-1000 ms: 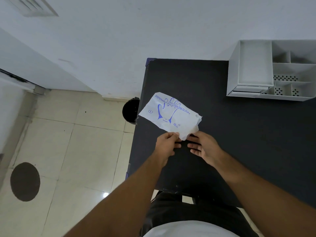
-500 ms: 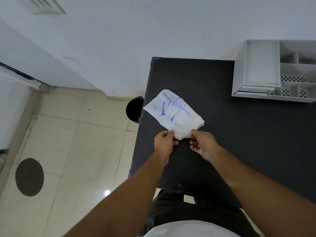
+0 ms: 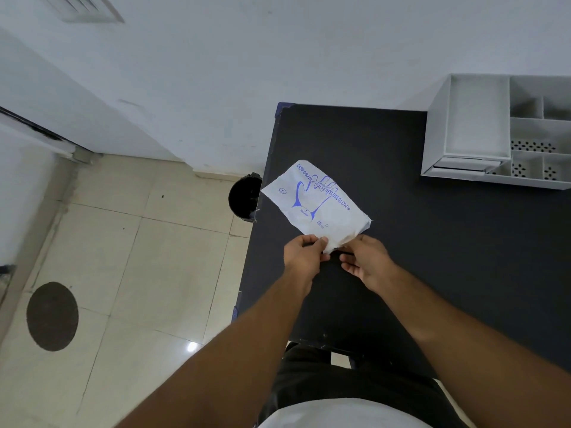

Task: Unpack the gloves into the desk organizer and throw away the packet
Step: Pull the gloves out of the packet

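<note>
A white packet of disposable gloves (image 3: 315, 205) with blue print lies tilted near the left edge of the black table (image 3: 432, 242). My left hand (image 3: 304, 256) pinches the packet's near corner between thumb and fingers. My right hand (image 3: 366, 261) grips the same near end from the right, fingers curled under it. The gloves inside are hidden by the packet. A white desk organizer (image 3: 482, 131) with one long tray and several small compartments stands at the table's far right, against the wall.
A black bin (image 3: 245, 197) stands on the tiled floor just left of the table, beside the packet's far corner. A dark round patch (image 3: 52, 316) marks the floor at lower left. The white wall (image 3: 278, 57) runs behind the table.
Both hands have closed in on the packet's near end, the right hand now gripping it. The camera view has shifted slightly to the left.
</note>
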